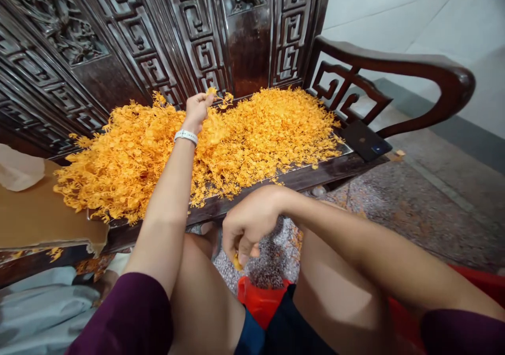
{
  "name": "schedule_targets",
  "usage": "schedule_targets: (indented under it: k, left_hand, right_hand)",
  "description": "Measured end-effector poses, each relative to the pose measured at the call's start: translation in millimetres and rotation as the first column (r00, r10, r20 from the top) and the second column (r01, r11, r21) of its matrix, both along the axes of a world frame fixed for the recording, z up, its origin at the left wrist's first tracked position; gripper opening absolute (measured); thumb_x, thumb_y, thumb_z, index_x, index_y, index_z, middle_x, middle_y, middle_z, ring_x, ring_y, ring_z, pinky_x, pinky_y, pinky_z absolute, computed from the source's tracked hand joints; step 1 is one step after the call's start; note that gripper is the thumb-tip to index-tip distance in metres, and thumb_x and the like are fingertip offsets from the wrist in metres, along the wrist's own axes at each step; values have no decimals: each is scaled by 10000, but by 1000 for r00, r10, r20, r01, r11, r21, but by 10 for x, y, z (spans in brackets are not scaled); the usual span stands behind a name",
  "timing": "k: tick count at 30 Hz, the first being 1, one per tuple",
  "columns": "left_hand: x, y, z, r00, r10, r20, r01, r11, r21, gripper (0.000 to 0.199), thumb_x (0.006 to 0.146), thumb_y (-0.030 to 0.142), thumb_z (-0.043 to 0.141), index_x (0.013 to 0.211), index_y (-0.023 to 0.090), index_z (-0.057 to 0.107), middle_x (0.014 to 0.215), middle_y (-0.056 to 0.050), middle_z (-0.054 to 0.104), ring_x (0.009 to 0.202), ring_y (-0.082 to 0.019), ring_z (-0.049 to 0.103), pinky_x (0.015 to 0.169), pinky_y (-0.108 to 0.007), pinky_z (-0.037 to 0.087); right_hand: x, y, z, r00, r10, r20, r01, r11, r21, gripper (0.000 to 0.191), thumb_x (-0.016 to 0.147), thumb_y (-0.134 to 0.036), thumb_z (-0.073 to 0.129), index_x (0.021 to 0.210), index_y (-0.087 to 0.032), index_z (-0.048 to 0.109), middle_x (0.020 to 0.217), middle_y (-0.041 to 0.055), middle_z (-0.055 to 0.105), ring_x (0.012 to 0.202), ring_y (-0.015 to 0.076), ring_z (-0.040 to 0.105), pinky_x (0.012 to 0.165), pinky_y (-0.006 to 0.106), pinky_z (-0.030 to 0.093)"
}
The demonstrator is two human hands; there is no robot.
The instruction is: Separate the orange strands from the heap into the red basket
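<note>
A broad heap of small orange, many-pronged pieces (272, 123), like artificial flower parts, covers much of the dark wooden bench seat. My left hand (198, 109), with a pale watch band at its wrist, is over the back of the heap. Its fingers pinch an orange pronged piece (225, 100) that sticks out to the right. My right hand (252, 221) hangs between my knees in front of the bench edge, fingers curled down. A small orange piece (237, 262) shows at its fingertips; the rest of it is hidden.
A dark phone (366, 140) lies at the bench's right end, beside the carved armrest (418, 76). Brown cardboard (35, 208) is at the left. Below my right hand is a red plastic object (262, 297). Orange bits are scattered on the speckled floor (410, 208).
</note>
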State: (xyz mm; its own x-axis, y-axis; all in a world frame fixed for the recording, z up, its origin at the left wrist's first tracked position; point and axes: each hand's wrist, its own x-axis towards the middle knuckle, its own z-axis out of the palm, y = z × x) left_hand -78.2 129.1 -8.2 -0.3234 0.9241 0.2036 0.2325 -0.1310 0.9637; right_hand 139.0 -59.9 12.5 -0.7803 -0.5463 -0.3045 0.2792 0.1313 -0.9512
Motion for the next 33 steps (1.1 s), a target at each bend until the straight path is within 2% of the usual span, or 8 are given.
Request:
schedule_targets:
  k: [3, 5, 7, 13, 18, 21, 25, 33]
  left_hand:
    - [-108, -84, -117, 995, -80, -54, 76, 995, -65, 334, 907, 278, 765, 648, 178, 580, 527, 58, 358, 469, -70, 275, 474, -245, 189]
    - [-136, -110, -139, 990, -126, -61, 122, 991, -63, 301, 870, 297, 796, 663, 171, 619, 525, 59, 389, 471, -70, 289, 472, -246, 182]
    - [-143, -113, -113, 980, -191, -61, 188, 980, -59, 264, 850, 329, 813, 698, 165, 672, 520, 59, 407, 468, -71, 284, 477, -256, 181]
    - [-96, -187, 100, 847, -496, -192, 478, 868, -131, 264, 812, 366, 860, 682, 170, 740, 483, 50, 365, 472, -69, 250, 514, -294, 146]
    - [128, -381, 376, 680, -680, -275, 630, 734, -255, 259, 867, 315, 823, 673, 164, 742, 521, 34, 385, 478, -55, 264, 533, -311, 152]
    - [322, -459, 529, 573, -748, -334, 671, 662, -333, 168, 861, 221, 814, 715, 145, 786, 522, 29, 421, 479, -54, 274, 537, -318, 162]
    - [452, -482, 628, 485, -792, -372, 681, 609, -407, 181, 786, 213, 892, 671, 129, 781, 519, 26, 430, 479, -54, 277, 542, -322, 161]
    - [328, -507, 572, 391, -857, -336, 794, 498, -348, 487, 925, 612, 731, 711, 175, 737, 521, 37, 349, 482, -80, 259, 525, -315, 158]
  right_hand:
    - [57, 144, 85, 900, -391, -193, 316, 890, -329, 372, 912, -495, 818, 1009, -144, 742, 758, 25, 733, 655, 132, 671, 621, 238, 533]
    - [158, 326, 176, 534, -816, -219, 614, 553, -563, 458, 977, -616, 688, 1101, -175, 708, 769, -1, 716, 601, 98, 603, 540, 205, 472]
    - [238, 448, 245, 211, -969, -126, 739, 243, -628, 460, 1029, -628, 581, 1149, -194, 677, 763, -17, 687, 548, 79, 514, 475, 195, 387]
    - [271, 522, 127, -106, -957, -269, 961, -30, -274, 253, 946, -409, 737, 1043, -193, 649, 696, -15, 611, 518, 88, 429, 466, 254, 287]
    - [327, 810, -124, -280, -792, -542, 952, -303, -48, 494, 900, -487, 801, 1219, -226, 528, 801, -4, 563, 661, 144, 493, 565, 291, 352]
    - [358, 943, -229, -252, -754, -607, 941, -337, 29, 584, 893, -557, 796, 1277, -220, 511, 854, 16, 560, 743, 174, 519, 610, 308, 368]
    - [355, 1005, -256, -238, -718, -654, 956, -292, -27, 305, 936, -435, 761, 1051, -213, 588, 745, -1, 547, 681, 156, 494, 613, 311, 362]
    - [304, 982, -189, -328, -740, -587, 942, -301, -147, 263, 1067, -314, 557, 827, -222, 499, 694, 7, 593, 632, 135, 504, 637, 308, 398]
